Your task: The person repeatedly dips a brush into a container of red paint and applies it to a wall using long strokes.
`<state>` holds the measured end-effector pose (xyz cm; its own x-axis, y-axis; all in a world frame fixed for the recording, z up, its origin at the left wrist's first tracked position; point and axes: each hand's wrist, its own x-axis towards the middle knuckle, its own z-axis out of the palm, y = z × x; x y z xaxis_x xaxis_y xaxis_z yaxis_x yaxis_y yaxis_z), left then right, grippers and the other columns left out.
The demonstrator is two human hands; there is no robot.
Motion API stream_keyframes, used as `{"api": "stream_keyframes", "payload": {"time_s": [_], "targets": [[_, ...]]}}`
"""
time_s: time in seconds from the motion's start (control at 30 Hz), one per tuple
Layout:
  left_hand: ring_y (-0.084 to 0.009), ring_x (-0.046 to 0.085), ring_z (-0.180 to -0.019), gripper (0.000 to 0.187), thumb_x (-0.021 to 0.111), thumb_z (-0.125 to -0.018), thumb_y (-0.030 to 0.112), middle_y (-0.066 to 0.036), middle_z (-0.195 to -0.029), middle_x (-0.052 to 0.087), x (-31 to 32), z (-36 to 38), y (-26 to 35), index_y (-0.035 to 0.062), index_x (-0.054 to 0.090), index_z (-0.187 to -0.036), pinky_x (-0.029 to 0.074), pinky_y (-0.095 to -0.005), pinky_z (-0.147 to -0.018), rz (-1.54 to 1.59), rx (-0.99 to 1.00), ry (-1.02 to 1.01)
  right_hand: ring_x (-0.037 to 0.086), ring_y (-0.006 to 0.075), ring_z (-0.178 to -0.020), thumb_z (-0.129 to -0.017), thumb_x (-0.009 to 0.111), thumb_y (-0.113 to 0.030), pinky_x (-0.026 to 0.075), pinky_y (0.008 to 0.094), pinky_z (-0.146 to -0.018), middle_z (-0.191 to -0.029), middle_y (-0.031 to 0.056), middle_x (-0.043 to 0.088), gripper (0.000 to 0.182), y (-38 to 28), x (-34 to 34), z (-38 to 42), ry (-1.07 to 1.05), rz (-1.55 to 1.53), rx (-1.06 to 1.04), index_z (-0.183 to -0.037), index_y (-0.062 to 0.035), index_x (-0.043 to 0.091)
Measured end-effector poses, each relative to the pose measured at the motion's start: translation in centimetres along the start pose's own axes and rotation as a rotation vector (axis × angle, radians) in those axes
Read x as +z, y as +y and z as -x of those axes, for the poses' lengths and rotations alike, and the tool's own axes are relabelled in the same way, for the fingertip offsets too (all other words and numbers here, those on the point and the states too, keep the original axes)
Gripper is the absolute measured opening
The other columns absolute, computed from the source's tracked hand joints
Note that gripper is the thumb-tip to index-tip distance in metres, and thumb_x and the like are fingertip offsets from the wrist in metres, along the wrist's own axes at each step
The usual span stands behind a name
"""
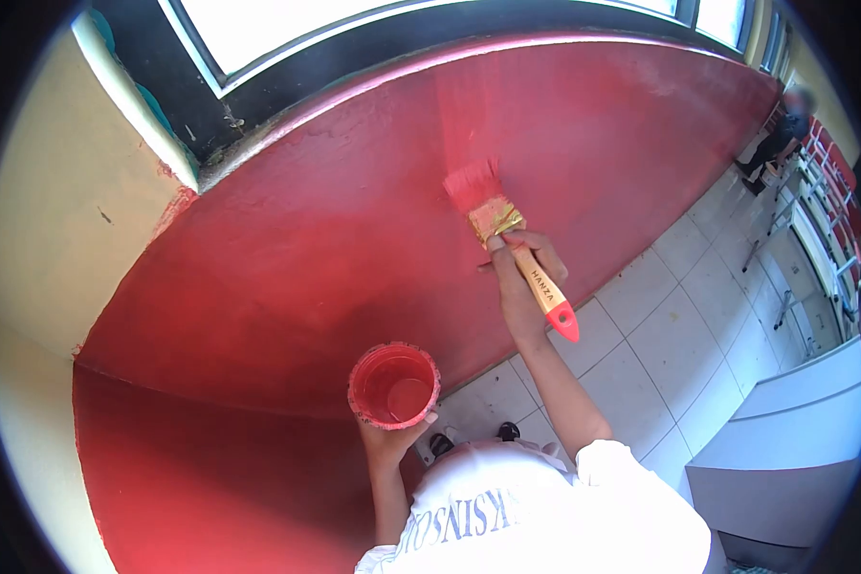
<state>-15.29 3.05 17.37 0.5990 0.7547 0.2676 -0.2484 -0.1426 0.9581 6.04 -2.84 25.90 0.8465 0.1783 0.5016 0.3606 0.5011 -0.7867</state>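
Note:
My right hand (524, 273) grips a flat paintbrush (542, 285) by its wooden handle, which has a red tip and the word HANZA on it. Red paint coats the bristles, and they press against the red wall (354, 220) below the window. A brighter wet streak runs up the wall from the bristles. Low on the left, my left hand (394, 440) supports a round paint bucket (354, 394) from beneath. Red paint lies in its bottom and smears its rim and inside. The fingers under the bucket are partly hidden.
A window (287, 29) with a dark frame stands above the wall's ledge. Cream wall (38, 220) borders the red at left. Pale floor tiles (674, 325) stretch right, towards stacked furniture (813, 249), a white cabinet (784, 421) and another person (784, 134) holding a small bucket.

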Motion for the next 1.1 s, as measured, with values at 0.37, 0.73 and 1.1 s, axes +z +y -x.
{"api": "stream_keyframes", "payload": {"time_s": [0.37, 0.73, 1.1], "targets": [[-0.0225, 0.055, -0.109, 0.086, 0.089, -0.051, 0.02, -0.01, -0.118, 0.055, 0.8, 0.0, 0.2, 0.0039, 0.045, -0.123, 0.044, -0.0381, -0.093, -0.04, 0.001, -0.007, 0.059, 0.0108, -0.071, -0.082, 0.064, 0.001, 0.056, 0.0251, -0.057, -0.085, 0.0077, 0.059, 0.01, 9.4, -4.9, 7.0, -0.009, 0.081, 0.136, -0.09, 0.0005, 0.058], [-0.0221, 0.056, -0.107, 0.084, 0.089, -0.051, 0.019, -0.009, -0.116, 0.057, 1.6, -0.5, 0.6, 0.0048, 0.046, -0.122, 0.046, -0.0371, -0.091, 0.018, -0.005, 0.001, 0.062, 0.0127, -0.066, -0.08, 0.063, 0.002, 0.054, 0.0255, -0.054, -0.076, 0.0077, 0.059, 0.008, 0.6, -7.9, 2.0, 0.041, 0.073, 0.012, -0.085, 0.0009, 0.057], [-0.0217, 0.058, -0.104, 0.082, 0.089, -0.051, 0.019, -0.009, -0.113, 0.058, 1.7, -1.1, 1.1, 0.0046, 0.048, -0.121, 0.047, -0.037, -0.089, 0.039, 0.01, -0.002, 0.062, 0.0123, -0.07, -0.079, 0.063, 0.003, 0.057, 0.025, -0.053, -0.081, 0.0072, 0.059, 0.012, -6.9, 1.0, -9.5, 0.026, -0.192, -0.391, -0.089, 0.0002, 0.057]]}}
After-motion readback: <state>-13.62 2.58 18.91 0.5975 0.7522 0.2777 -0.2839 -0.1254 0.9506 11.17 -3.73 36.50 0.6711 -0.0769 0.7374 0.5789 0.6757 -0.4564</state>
